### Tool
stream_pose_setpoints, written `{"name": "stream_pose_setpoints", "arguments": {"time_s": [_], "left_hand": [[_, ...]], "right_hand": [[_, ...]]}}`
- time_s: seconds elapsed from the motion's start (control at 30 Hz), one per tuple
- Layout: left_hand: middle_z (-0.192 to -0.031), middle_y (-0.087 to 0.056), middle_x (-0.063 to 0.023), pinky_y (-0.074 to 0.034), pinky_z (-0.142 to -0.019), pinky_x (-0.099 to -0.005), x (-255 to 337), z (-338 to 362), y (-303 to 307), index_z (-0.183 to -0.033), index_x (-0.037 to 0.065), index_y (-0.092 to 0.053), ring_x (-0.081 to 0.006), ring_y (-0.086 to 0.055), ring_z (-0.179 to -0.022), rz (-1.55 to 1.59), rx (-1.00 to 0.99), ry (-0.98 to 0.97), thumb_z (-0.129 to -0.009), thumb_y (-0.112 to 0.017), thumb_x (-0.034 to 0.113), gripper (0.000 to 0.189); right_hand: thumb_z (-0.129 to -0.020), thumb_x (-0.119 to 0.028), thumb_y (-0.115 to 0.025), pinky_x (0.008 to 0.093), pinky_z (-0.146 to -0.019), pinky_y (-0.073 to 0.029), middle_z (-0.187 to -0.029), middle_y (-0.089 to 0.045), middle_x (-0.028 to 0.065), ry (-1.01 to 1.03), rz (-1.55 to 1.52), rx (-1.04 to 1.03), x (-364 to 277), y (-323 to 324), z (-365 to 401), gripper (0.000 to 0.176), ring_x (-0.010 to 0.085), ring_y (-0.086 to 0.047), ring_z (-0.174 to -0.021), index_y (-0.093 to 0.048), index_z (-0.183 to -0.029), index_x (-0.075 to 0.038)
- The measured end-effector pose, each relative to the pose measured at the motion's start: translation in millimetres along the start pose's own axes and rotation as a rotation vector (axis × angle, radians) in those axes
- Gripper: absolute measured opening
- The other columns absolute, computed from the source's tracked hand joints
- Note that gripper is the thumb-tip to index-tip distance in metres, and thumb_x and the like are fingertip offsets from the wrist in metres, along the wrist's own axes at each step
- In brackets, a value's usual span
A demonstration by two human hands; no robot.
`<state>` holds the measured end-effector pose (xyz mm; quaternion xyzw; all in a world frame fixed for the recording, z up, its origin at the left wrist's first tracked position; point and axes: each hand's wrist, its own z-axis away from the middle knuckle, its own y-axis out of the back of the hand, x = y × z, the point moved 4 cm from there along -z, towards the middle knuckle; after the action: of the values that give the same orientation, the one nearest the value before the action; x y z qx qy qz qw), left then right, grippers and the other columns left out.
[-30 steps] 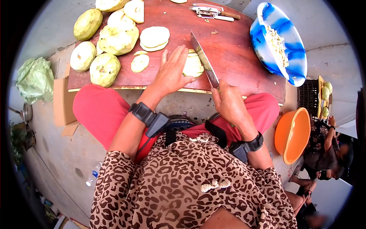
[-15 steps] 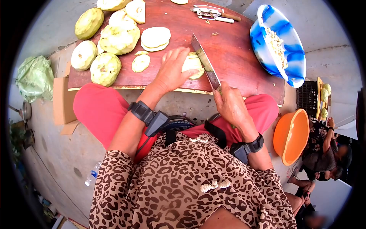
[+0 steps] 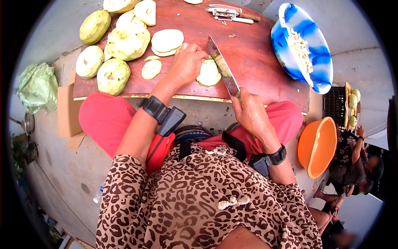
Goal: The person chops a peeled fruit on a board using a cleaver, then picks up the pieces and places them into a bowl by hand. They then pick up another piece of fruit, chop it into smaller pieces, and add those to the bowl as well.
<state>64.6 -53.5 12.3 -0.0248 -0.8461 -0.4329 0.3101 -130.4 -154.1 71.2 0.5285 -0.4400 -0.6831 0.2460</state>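
Observation:
My right hand (image 3: 248,110) grips the handle of a broad-bladed kitchen knife (image 3: 224,66), its blade slanting up and left over the red table. Left of the blade lies a stack of pale green vegetable slices (image 3: 208,74). My left hand (image 3: 187,62) is at the upper left edge of this stack, its fingers curled in; what they hold, if anything, is hidden. Round cut slices (image 3: 167,40) and a smaller slice (image 3: 151,69) lie left of that hand. Several peeled, round pale green vegetables (image 3: 128,42) are grouped at the table's left end.
A blue-and-white basin (image 3: 317,50) with chopped pieces stands at the table's right end. A peeler (image 3: 226,13) and a wooden-handled knife (image 3: 251,17) lie at the back. An orange basin (image 3: 306,145), a black crate (image 3: 333,103) and another person (image 3: 352,159) are at right.
My left hand has drawn back from the top of the slices and curled its fingers, baring more of the stack. My right hand and the knife have hardly moved.

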Motion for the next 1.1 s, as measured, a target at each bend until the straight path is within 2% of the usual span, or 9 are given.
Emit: {"name": "stream_pose_setpoints", "arguments": {"time_s": [0.43, 0.63, 0.73, 0.93, 1.1], "left_hand": [[-0.087, -0.06, -0.0138, -0.045, -0.082, -0.043, -2, -15, -5, -0.087, 0.001, -0.066, -0.0348, -0.054, -0.09, -0.024, 0.011, 0.031, -0.081, -0.062, 0.003, 0.008], [-0.092, -0.064, -0.0167, -0.047, -0.084, -0.0462, -8, -30, -7, -0.092, 0.001, -0.066, -0.0383, -0.058, -0.094, -0.077, -0.056, 0.036, -0.079, -0.061, 0.0, 0.014], [-0.093, -0.067, -0.0167, -0.049, -0.083, -0.0463, -10, -32, -7, -0.088, 0.002, -0.067, -0.0374, -0.061, -0.093, -0.108, -0.082, 0.017, -0.079, -0.05, -0.003, 0.02], [-0.098, -0.068, -0.0161, -0.051, -0.082, -0.0446, -12, -31, -3, -0.094, 0.002, -0.068, -0.0369, -0.064, -0.095, 0.102, -0.158, 0.103, -0.082, -0.055, 0.002, 0.017], [-0.099, -0.068, -0.0164, -0.051, -0.083, -0.0447, -12, -31, -2, -0.096, 0.003, -0.068, -0.0373, -0.064, -0.094, 0.127, -0.234, 0.171, -0.083, -0.056, 0.003, 0.017]], "right_hand": [[-0.091, -0.013, -0.06, 0.0544, -0.061, -0.048, -0.064, -0.058, 0.0308, -0.012, -0.008, -0.019, 1, -1, 0, 0.021, 0.0502, -0.061, -0.067, -0.049, -0.087, 0.005], [-0.091, -0.013, -0.06, 0.0547, -0.061, -0.048, -0.064, -0.058, 0.0307, -0.014, -0.004, -0.016, 2, 0, 0, 0.021, 0.0505, -0.061, -0.067, -0.049, -0.087, 0.005], [-0.09, -0.013, -0.06, 0.0547, -0.062, -0.048, -0.065, -0.059, 0.0307, -0.022, 0.002, -0.02, 1, -1, -1, 0.021, 0.0505, -0.061, -0.068, -0.049, -0.087, 0.005], [-0.09, -0.013, -0.061, 0.055, -0.062, -0.049, -0.066, -0.059, 0.0313, -0.013, -0.012, -0.004, 1, 1, -1, 0.022, 0.0508, -0.061, -0.069, -0.05, -0.088, 0.005], [-0.09, -0.013, -0.061, 0.0553, -0.062, -0.049, -0.065, -0.059, 0.0315, -0.012, 0.001, -0.001, 2, 0, -1, 0.022, 0.0508, -0.061, -0.068, -0.051, -0.088, 0.005]]}}
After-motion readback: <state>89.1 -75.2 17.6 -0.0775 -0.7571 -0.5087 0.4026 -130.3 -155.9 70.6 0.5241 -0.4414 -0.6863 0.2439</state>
